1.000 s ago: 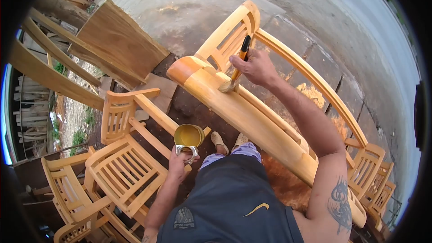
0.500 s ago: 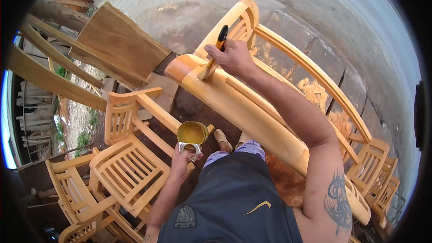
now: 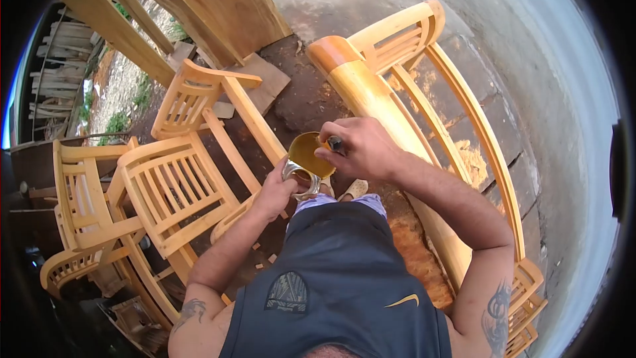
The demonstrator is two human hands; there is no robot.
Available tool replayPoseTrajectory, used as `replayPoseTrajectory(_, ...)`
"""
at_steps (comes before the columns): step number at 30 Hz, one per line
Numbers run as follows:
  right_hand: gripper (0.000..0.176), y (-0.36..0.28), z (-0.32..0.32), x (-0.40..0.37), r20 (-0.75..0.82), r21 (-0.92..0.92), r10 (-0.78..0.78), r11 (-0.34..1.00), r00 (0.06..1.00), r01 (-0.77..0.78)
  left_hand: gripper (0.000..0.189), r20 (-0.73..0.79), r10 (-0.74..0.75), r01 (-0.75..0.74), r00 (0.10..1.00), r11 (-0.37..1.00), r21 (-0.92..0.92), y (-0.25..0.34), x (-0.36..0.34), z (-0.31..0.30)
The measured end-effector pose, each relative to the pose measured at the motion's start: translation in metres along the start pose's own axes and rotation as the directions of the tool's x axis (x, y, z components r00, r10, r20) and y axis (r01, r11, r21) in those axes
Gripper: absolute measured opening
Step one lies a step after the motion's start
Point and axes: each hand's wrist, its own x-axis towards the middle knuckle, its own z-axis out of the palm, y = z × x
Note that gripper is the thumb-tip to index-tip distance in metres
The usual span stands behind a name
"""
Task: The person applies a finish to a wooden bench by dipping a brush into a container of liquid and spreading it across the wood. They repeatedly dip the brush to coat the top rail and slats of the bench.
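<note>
The right hand (image 3: 366, 148) is grasping a brush (image 3: 336, 145) over the cup (image 3: 305, 151), probably so its hidden bristles are reaching inside; the left hand (image 3: 275, 192) is clasping the silvery handle (image 3: 313, 193), presumably for steadiness; a slatted chair (image 3: 152, 150) is standing leftward

Soft daylight fills the view, brightest on the ground (image 3: 523, 73) toward 2 o'clock and sinking into gloom at 8 o'clock, where detail is lost. A pale sheen lies along the beam (image 3: 371, 103) at 1 o'clock, and the metal handle (image 3: 311, 194) near 6 o'clock glints. The middle looks fairly sharp. Black corners ring the bowed, stretched edges; blue-white glare fringes the rim between 9 and 10 o'clock.
</note>
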Motion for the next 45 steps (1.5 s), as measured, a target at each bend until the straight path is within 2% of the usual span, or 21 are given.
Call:
replayPoseTrajectory(3,0.024,0.005,0.024,0.007,0.087,-0.091,-0.062,0.993,0.994,0.07,0.074,0.006,-0.01,0.01,1.0,0.998,-0.065,0.015,-0.013,0.011)
replayPoseTrajectory(9,0.025,-0.002,0.036,0.012,0.237,-0.171,0.022,0.985,0.971,0.019,0.076,0.029,0.031,-0.029,0.999,0.996,-0.079,0.011,-0.018,0.009)
replayPoseTrajectory(13,0.024,-0.011,0.016,0.009,0.062,-0.03,0.003,1.0,0.998,-0.001,0.076,0.024,0.01,-0.007,1.0,0.993,-0.121,0.011,-0.02,0.006)
replayPoseTrajectory(15,0.024,-0.012,0.011,0.002,0.007,0.054,0.04,0.998,0.999,-0.04,0.075,-0.015,0.02,-0.021,1.0,0.995,-0.099,0.009,-0.019,0.002)
replayPoseTrajectory(22,0.021,-0.009,-0.008,-0.02,-0.153,0.211,0.246,0.954,0.957,-0.212,0.073,0.02,0.029,-0.026,0.999,0.991,-0.133,0.021,-0.011,-0.013)
replayPoseTrajectory(23,0.019,-0.009,-0.008,-0.02,-0.247,0.203,0.164,0.972,0.955,-0.114,0.073,0.023,0.028,-0.025,0.999,0.993,-0.117,0.027,-0.012,-0.014)
replayPoseTrajectory(26,0.019,-0.018,-0.024,-0.025,-0.109,0.254,0.374,0.906,0.921,-0.338,0.072,0.02,0.042,-0.04,0.999,0.995,-0.092,0.033,-0.011,-0.016)
replayPoseTrajectory(30,0.019,-0.014,-0.027,-0.029,-0.149,0.303,0.377,0.897,0.914,-0.321,0.073,0.051,0.108,-0.103,0.993,0.99,-0.096,0.038,-0.007,-0.014)
replayPoseTrajectory(37,0.02,-0.012,-0.041,-0.031,-0.132,0.308,0.43,0.874,0.893,-0.375,0.071,0.079,0.041,-0.032,0.996,0.993,-0.115,0.043,-0.006,-0.014)
replayPoseTrajectory(40,0.02,-0.014,-0.041,-0.028,-0.215,0.358,0.404,0.88,0.889,-0.313,0.071,0.08,0.04,-0.029,0.996,0.991,-0.133,0.042,-0.005,-0.012)
replayPoseTrajectory(43,0.019,-0.02,-0.039,-0.022,-0.165,0.421,0.43,0.845,0.888,-0.33,0.071,0.069,0.033,-0.022,0.997,0.988,-0.15,0.045,-0.005,-0.009)
replayPoseTrajectory(45,0.018,-0.012,-0.032,-0.027,-0.111,0.357,0.449,0.851,0.887,-0.386,0.071,0.063,0.021,-0.012,0.998,0.99,-0.138,0.046,-0.004,-0.005)
